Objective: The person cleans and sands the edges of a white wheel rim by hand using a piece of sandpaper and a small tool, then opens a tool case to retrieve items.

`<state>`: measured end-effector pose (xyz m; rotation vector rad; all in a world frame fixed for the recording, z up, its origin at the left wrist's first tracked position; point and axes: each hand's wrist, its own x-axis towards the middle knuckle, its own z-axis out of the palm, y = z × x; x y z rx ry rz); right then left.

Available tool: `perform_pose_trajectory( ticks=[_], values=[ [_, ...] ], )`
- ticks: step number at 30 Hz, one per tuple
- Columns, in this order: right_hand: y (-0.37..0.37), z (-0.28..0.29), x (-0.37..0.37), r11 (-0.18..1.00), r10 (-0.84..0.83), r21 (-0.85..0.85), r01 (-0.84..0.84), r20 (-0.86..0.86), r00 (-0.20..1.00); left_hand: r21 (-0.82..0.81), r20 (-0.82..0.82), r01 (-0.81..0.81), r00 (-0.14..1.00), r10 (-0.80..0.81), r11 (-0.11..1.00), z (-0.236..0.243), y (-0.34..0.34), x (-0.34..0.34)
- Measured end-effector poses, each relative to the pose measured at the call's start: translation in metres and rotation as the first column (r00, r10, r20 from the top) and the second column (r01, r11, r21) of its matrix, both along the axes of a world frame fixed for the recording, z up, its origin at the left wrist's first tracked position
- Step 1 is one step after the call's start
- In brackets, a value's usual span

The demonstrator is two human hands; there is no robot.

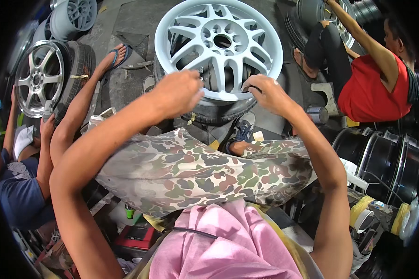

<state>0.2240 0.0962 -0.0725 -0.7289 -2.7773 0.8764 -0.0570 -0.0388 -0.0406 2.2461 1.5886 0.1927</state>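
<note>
Head view: a pale grey wheel (233,96) lies face up in front of the person, upper centre, resting on a tire (209,115). The left hand (180,92) is at the near left edge of the wheel, blurred, its fingers curled in; whether they hold anything cannot be told, nor whether they touch the rim. The right hand (270,94) is at the near right edge, palm down, with thumb and forefinger bent close together over the rim. Something dark shows at those fingertips, too small to make out, so I cannot tell whether they pinch it or only rest there. The hands are well apart, the near spokes between them.

Below the arms are camouflage trousers (214,172) and a pink shirt (219,251) with a dark cord (195,231) across it. A dark shoe (243,129) shows just beside the tire.

At left, a co-worker in a blue shirt (23,195) has a hand near the lower edge of a silver wheel (35,81), which stands tilted beside another tire (80,69). More grey wheels (77,16) are behind it. At right, a person in a red shirt (377,90) sits near a can (317,115); below are dark rims (381,153) in a row. A red box (135,237) lies at lower left.
</note>
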Motion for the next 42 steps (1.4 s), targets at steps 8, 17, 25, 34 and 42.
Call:
perform_pose_trajectory(
  ticks=[8, 17, 25, 34, 42],
  values=[
    [-0.04, -0.012, -0.058, 0.996, -0.064, 0.049, 0.069, -0.099, 0.993, 0.086, -0.187, 0.053, 0.982, -0.036, 0.995, -0.031, -0.01, 0.009],
    [-0.068, -0.013, -0.079, 0.994, -0.094, 0.037, 0.102, -0.163, 0.982, 0.058, -0.573, -0.069, 0.814, 0.09, 0.996, -0.033, -0.026, 0.027],
    [0.006, 0.001, 0.063, 0.906, -0.029, 0.419, 0.069, -0.101, 0.994, 0.0, -0.543, -0.246, 0.814, 0.207, 0.969, -0.016, -0.049, 0.026],
    [-0.03, 0.0, 0.038, 0.954, 0.018, 0.3, 0.016, -0.109, 0.994, -0.012, -0.582, -0.338, 0.767, 0.268, 0.941, -0.032, -0.061, 0.036],
    [-0.074, -0.044, -0.023, 0.844, 0.168, 0.536, 0.029, -0.314, 0.934, 0.052, -0.599, -0.434, 0.707, 0.376, 0.9, -0.037, -0.052, 0.024]
  ],
)
